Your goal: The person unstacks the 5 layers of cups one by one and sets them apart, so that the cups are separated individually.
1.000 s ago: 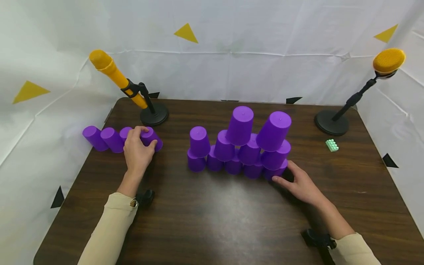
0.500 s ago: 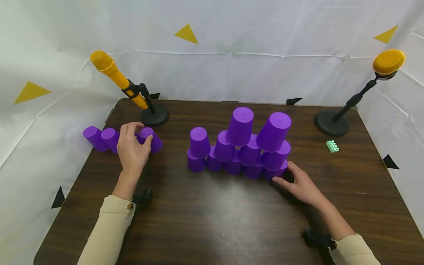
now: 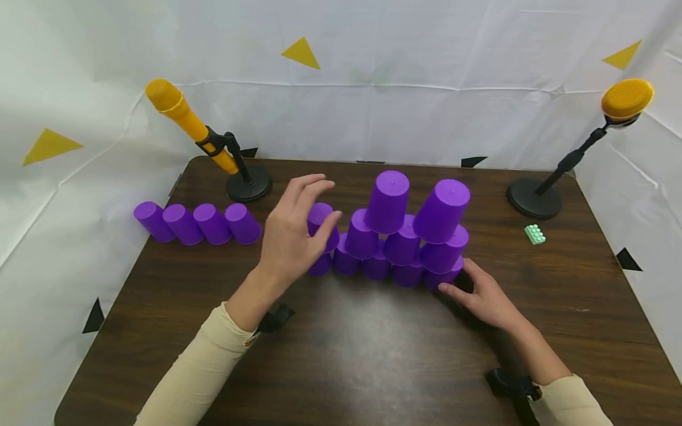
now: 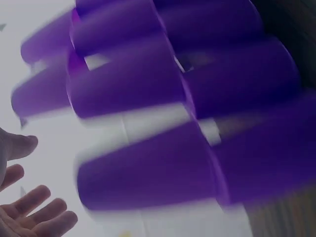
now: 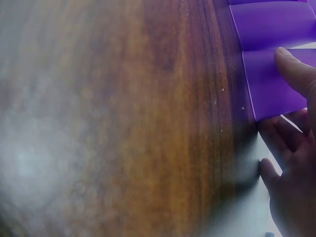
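Purple upside-down cups form a tiered stack (image 3: 403, 241) at the table's middle, with two cups on the third tier. My left hand (image 3: 290, 236), empty with fingers spread and thumb apart, hovers by the stack's left end and partly hides the leftmost cups. In the left wrist view its fingers (image 4: 47, 210) are apart from the blurred cups (image 4: 128, 74). My right hand (image 3: 487, 299) holds the bottom-row cup at the right end (image 3: 442, 279) between thumb and fingers. The right wrist view shows the thumb (image 5: 294, 69) on that cup's front and the other fingers behind it.
Several more upside-down purple cups (image 3: 213, 223) stand in a row at the table's left edge. A yellow microphone on a black stand (image 3: 248, 183) is behind them. At the back right are another yellow microphone (image 3: 626, 99) and a small mint-green toy brick (image 3: 534, 234).
My left hand has let go of a cup in the left row and swung right to the stack's left end, empty. The right hand stays at the bottom right cup.
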`<state>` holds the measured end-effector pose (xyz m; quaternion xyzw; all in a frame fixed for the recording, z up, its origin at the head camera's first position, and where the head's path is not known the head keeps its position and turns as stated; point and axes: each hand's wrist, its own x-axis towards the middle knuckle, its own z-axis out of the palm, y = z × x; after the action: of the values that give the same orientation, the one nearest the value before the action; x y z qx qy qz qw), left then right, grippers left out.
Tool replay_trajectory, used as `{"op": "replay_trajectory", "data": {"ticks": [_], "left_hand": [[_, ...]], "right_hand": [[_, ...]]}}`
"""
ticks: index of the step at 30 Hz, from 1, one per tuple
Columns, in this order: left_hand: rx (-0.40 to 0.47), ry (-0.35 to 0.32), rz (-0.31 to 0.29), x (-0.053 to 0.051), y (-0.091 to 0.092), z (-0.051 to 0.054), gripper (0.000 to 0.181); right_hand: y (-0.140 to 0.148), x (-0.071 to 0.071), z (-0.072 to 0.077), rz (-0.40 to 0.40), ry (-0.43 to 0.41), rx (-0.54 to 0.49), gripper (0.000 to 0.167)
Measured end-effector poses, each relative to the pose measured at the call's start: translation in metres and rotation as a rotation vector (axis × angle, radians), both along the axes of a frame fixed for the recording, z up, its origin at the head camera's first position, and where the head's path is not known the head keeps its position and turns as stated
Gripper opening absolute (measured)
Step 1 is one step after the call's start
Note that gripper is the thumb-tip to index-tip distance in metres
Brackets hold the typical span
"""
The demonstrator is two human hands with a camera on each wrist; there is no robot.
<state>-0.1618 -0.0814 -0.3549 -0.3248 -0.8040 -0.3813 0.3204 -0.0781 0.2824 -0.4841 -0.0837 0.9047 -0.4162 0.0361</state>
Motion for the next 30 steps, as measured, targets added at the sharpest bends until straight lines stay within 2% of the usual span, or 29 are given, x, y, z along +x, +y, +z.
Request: {"op": "replay_trajectory", "data": {"ticks": [3,7,10,13,19,24,30], "left_hand": [[-0.014,0.001,-0.085,0.006,0.024,0.008,0.046],[0.001,-0.037,-0.171,0.008,0.048,0.012,0.054],[0.022,-0.088,-0.210,0.007,0.061,0.011,0.057],[0.052,-0.141,-0.221,0.007,0.070,0.010,0.055],[0.090,-0.187,-0.214,0.008,0.076,0.006,0.052],[0.110,-0.181,-0.226,0.008,0.075,0.006,0.049],[0.197,-0.153,-0.249,0.011,0.062,0.011,0.046]], "right_hand": [[0.000,0.000,0.000,0.001,0.000,-0.001,0.059],[0.001,0.000,0.000,0.002,0.003,-0.006,0.059],[0.002,0.000,0.000,-0.002,0.006,-0.008,0.058],[0.002,-0.001,-0.001,-0.003,0.013,-0.007,0.058],[0.001,0.000,-0.002,-0.002,0.017,-0.002,0.058],[0.002,0.001,-0.002,-0.008,0.023,-0.005,0.058],[0.003,0.001,-0.003,-0.010,0.007,-0.004,0.060]]}}
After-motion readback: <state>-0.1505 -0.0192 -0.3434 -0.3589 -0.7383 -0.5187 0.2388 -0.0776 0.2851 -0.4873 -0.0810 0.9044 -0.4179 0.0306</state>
